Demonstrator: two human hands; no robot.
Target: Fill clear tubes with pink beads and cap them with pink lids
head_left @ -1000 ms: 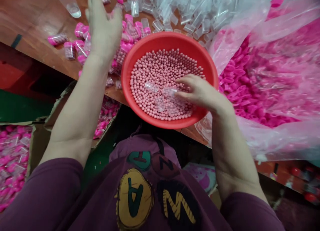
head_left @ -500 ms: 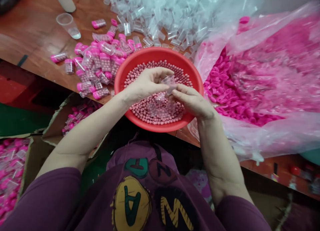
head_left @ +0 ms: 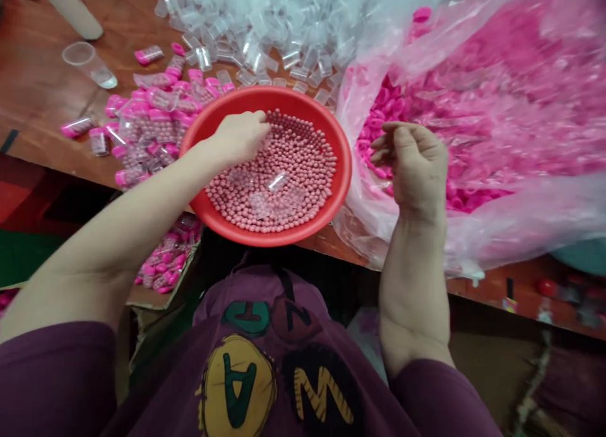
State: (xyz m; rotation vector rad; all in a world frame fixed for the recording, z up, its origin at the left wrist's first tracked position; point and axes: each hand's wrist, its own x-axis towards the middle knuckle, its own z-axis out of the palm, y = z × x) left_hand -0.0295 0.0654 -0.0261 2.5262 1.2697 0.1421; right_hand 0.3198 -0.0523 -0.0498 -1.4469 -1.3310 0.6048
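A red bowl (head_left: 341,148) full of small pink beads (head_left: 303,159) sits at the table's near edge. A few clear small vials (head_left: 277,182) lie on the beads. My left hand (head_left: 241,137) is over the bowl's left side, fingers curled down into the beads; what they hold is hidden. My right hand (head_left: 416,162) is to the right of the bowl, over the pink caps (head_left: 374,108) in a clear plastic bag (head_left: 497,228), its fingers curled together.
Filled vials with pink caps (head_left: 151,124) lie heaped left of the bowl. A pile of empty clear vials (head_left: 265,26) is behind it. A clear cup (head_left: 88,64) stands far left. A cardboard box (head_left: 165,266) of filled vials sits below the table edge.
The hands were together over the bowl on a clear vial. Now they are apart: the left is in the beads, the right has gone to the bag of caps.
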